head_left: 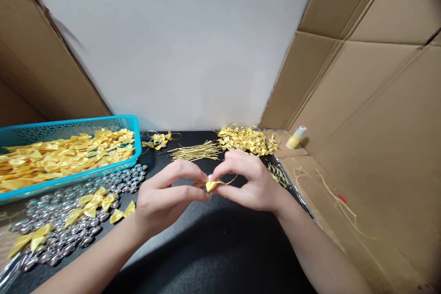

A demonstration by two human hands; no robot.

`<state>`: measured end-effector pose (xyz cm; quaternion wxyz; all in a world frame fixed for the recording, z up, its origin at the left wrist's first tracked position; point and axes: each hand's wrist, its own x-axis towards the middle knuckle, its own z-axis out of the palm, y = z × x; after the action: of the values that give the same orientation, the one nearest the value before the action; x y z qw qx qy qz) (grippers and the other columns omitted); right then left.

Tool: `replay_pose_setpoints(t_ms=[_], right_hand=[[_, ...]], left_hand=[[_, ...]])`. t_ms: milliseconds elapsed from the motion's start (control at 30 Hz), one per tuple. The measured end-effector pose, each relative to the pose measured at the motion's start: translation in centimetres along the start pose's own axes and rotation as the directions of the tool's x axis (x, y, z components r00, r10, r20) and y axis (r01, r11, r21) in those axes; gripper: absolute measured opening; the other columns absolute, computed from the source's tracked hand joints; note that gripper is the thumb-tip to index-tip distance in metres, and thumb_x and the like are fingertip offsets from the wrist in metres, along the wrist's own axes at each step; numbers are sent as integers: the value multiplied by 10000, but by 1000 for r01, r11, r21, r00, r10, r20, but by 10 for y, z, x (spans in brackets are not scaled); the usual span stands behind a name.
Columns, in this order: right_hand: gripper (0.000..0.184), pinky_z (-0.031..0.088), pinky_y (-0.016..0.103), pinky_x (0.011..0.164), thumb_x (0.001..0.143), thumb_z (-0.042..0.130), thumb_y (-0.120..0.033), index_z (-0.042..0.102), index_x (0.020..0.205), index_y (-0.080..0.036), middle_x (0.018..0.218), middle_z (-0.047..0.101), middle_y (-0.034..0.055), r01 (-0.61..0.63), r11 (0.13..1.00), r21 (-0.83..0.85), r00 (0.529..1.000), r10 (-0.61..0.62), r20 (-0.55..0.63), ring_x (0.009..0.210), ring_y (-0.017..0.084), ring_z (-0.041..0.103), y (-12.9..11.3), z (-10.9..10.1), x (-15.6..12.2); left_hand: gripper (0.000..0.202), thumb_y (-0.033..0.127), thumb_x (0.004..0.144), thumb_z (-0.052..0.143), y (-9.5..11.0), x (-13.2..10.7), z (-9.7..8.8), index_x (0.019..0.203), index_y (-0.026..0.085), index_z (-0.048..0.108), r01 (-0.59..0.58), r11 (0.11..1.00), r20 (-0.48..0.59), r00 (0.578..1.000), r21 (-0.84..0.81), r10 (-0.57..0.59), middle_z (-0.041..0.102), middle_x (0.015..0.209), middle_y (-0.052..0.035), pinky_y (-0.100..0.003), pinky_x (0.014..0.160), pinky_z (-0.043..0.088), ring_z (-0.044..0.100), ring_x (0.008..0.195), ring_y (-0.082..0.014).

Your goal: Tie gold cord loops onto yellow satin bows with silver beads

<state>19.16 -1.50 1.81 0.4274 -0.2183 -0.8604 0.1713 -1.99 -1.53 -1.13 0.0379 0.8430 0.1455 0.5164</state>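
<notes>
Bare forearms (306,243) at the lower edge; left hand (160,193) and right hand (254,181), thumbs and forefingers pinching a yellow ribbon bow (210,186), lower centre of the frame; silver beads (131,178) and turquoise basket (138,140), lower left; gold cords (195,151), just above the hands

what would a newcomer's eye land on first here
Probably the turquoise perforated plastic basket at the left, holding many yellow ribbon bows, with shiny silver oval beads spread in front of it. Then the small yellow ribbon bow at centre, held in the fingers of the left hand and right hand. Beyond the right hand lies a heap of yellow bows with thin gold ties.
</notes>
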Motion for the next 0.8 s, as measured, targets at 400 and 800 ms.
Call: replay_pose_setpoints(t_ms=[400,800], right_hand=[[150,322,298,670,913,583,-200,615,767,-212,578,473,-57,211,938,-276,958,-254,-133,555,99,404,8,5,-4],[108,307,316,699,922,578,-220,661,858,-245,557,467,-61,218,907,-361,940,-294,-171,541,111,386,10,11,-9]], left_hand=[[215,-39,806,605,4,8,1,793,171,561,14,1000,-46,999,-3,-15,679,775,-32,-237,636,588,663,733,-128],[232,22,851,605,9,7,0,1020,179,638,-27,991,-51,998,129,34,690,814,-36,-238,644,581,664,738,-136]])
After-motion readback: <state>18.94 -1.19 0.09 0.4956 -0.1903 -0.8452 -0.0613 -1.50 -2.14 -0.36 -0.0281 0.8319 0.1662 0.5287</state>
